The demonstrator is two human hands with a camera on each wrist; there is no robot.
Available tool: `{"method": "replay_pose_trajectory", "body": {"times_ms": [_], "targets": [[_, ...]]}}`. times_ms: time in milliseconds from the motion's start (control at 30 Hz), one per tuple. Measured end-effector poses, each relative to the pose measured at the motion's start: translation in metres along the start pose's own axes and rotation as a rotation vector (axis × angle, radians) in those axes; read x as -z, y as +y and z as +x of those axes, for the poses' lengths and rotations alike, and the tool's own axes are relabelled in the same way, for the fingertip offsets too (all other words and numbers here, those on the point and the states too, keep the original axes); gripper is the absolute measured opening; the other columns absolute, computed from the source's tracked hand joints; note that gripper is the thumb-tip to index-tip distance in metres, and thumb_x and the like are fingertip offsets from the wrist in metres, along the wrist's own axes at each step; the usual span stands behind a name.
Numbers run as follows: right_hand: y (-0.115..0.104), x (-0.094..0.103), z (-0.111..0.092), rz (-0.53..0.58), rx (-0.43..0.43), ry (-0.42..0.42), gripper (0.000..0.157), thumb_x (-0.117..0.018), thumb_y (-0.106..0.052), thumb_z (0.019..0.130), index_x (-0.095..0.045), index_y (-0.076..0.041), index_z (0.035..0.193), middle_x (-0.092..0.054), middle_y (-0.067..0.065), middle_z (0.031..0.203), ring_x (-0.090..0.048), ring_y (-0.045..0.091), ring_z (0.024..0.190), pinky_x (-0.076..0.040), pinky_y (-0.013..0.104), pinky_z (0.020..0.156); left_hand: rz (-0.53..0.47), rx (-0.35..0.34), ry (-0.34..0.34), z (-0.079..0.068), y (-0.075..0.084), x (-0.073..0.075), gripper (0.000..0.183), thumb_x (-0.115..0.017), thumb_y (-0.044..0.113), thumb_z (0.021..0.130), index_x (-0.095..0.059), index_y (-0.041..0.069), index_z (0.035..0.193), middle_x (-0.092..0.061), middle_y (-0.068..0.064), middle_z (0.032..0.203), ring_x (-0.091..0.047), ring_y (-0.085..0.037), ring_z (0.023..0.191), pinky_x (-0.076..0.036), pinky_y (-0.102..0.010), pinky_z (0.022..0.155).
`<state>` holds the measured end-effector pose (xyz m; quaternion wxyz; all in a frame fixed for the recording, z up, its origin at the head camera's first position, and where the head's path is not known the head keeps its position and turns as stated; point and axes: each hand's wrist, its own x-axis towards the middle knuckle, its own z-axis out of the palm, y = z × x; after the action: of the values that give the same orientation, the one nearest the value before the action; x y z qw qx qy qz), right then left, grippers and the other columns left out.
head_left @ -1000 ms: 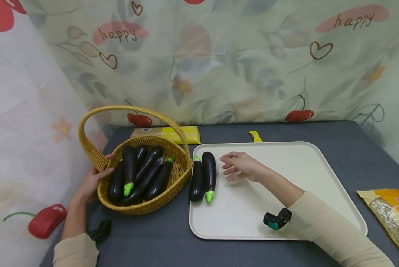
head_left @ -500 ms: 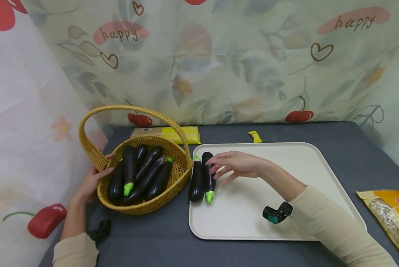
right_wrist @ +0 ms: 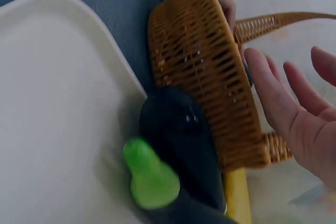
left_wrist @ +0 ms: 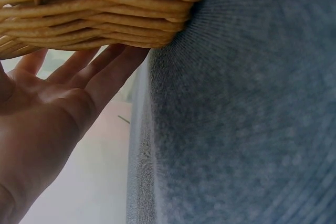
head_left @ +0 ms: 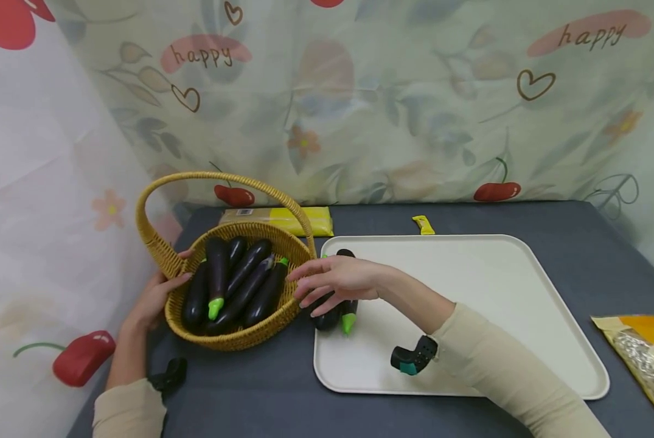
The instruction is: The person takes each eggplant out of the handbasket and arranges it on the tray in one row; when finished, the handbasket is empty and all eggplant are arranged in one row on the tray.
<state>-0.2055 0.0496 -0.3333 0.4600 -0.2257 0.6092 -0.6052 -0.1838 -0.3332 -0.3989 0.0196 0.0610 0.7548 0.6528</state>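
A yellow wicker basket [head_left: 233, 340] holds several dark eggplants [head_left: 244, 292], one showing a green cap. My left hand [head_left: 154, 301] holds the basket's left side at the handle base, thumb at the rim and fingers along the outer wall [left_wrist: 84, 106]. Over the basket's right edge hovers my right hand [head_left: 340, 280], fingers spread and nothing in them. Below it, two more eggplants lie side by side at the left end of a white tray [head_left: 447, 316], partly hidden by the hand; one green cap [right_wrist: 152, 177] shows large in the right wrist view.
Behind the basket lies a yellow packet [head_left: 316, 220]. A small yellow wrapper [head_left: 424, 225] rests beyond the tray's far edge. At the far right is an orange and clear bag [head_left: 644, 353]. A patterned curtain [head_left: 392, 109] hangs behind the dark grey tabletop [head_left: 250, 389].
My right hand has moved left from above the tray, across the two eggplants, to the basket's right rim, its fingers spreading. My left hand stays at the basket.
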Motion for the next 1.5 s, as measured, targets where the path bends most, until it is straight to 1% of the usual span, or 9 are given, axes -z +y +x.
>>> {"method": "replay_pose_trajectory", "body": {"times_ms": [133,267,400,567,800,1000,1300,1400,1500], "targets": [[-0.005,-0.011,0.013,-0.005,0.018,-0.018,0.042,-0.051,-0.011,0.099,-0.042,0.001,0.139,-0.056,0.015,0.12,-0.057,0.028,0.109,-0.049,0.043,0.086,0.011,0.004,-0.002,0.0,0.001,0.0,0.054,-0.052,0.017,0.099,-0.031,0.007,0.148,-0.027,-0.012,0.146,-0.032,-0.014,0.126,-0.037,-0.015,0.088],[-0.009,-0.02,0.026,-0.008,0.026,0.0,0.045,-0.052,-0.01,0.099,-0.04,0.002,0.141,-0.056,0.014,0.122,-0.057,0.027,0.109,-0.049,0.041,0.087,0.023,0.017,0.003,0.0,0.002,0.0,0.055,-0.052,0.018,0.099,-0.03,0.008,0.149,-0.024,-0.015,0.148,-0.031,-0.015,0.128,-0.037,-0.015,0.087],[-0.011,-0.026,0.041,0.001,0.031,0.036,0.045,-0.053,-0.008,0.098,-0.04,0.002,0.14,-0.055,0.013,0.123,-0.057,0.026,0.109,-0.049,0.04,0.086,0.019,0.026,0.009,0.0,0.001,0.001,0.055,-0.052,0.018,0.099,-0.031,0.009,0.149,-0.025,-0.013,0.148,-0.031,-0.015,0.128,-0.038,-0.015,0.087],[-0.012,-0.031,0.061,0.029,0.014,0.123,0.047,-0.058,-0.008,0.095,-0.043,0.001,0.139,-0.054,0.012,0.121,-0.058,0.026,0.106,-0.05,0.038,0.084,0.023,0.023,0.014,0.0,0.002,0.0,0.054,-0.053,0.018,0.099,-0.032,0.009,0.148,-0.03,-0.009,0.146,-0.032,-0.014,0.127,-0.038,-0.015,0.087],[-0.012,-0.043,0.089,0.054,0.007,0.226,0.05,-0.062,-0.008,0.093,-0.043,-0.002,0.139,-0.055,0.009,0.118,-0.058,0.029,0.109,-0.052,0.038,0.081,0.028,0.015,0.015,0.0,0.003,0.0,0.054,-0.053,0.018,0.099,-0.032,0.007,0.148,-0.03,-0.009,0.144,-0.033,-0.013,0.125,-0.038,-0.015,0.087],[-0.011,-0.053,0.11,0.08,0.004,0.35,0.054,-0.067,-0.009,0.09,-0.044,-0.003,0.139,-0.058,0.009,0.112,-0.057,0.032,0.11,-0.053,0.039,0.078,0.029,0.02,0.019,0.0,0.002,-0.001,0.053,-0.052,0.017,0.099,-0.033,0.009,0.147,-0.029,-0.009,0.145,-0.032,-0.013,0.125,-0.038,-0.015,0.087],[-0.014,-0.064,0.131,0.087,-0.018,0.501,0.053,-0.073,-0.007,0.085,-0.05,-0.006,0.132,-0.064,0.009,0.099,-0.06,0.031,0.103,-0.053,0.041,0.076,0.012,0.022,0.022,-0.002,0.001,-0.001,0.054,-0.053,0.019,0.099,-0.032,0.008,0.147,-0.028,-0.012,0.145,-0.037,-0.01,0.119,-0.04,-0.016,0.086],[-0.015,-0.065,0.136,0.089,-0.022,0.543,0.054,-0.074,-0.006,0.083,-0.05,-0.007,0.132,-0.064,0.009,0.1,-0.061,0.031,0.102,-0.053,0.042,0.076,-0.006,0.016,0.012,-0.001,0.001,0.0,0.053,-0.053,0.018,0.099,-0.033,0.009,0.147,-0.031,-0.009,0.143,-0.04,-0.008,0.116,-0.041,-0.017,0.086],[-0.016,-0.068,0.141,0.087,-0.025,0.568,0.055,-0.075,-0.006,0.082,-0.051,-0.007,0.132,-0.061,0.01,0.104,-0.06,0.032,0.102,-0.053,0.042,0.075,-0.029,0.004,0.009,0.0,0.0,0.0,0.051,-0.052,0.015,0.099,-0.035,0.009,0.147,-0.035,-0.004,0.14,-0.041,-0.006,0.115,-0.041,-0.017,0.085]]}}
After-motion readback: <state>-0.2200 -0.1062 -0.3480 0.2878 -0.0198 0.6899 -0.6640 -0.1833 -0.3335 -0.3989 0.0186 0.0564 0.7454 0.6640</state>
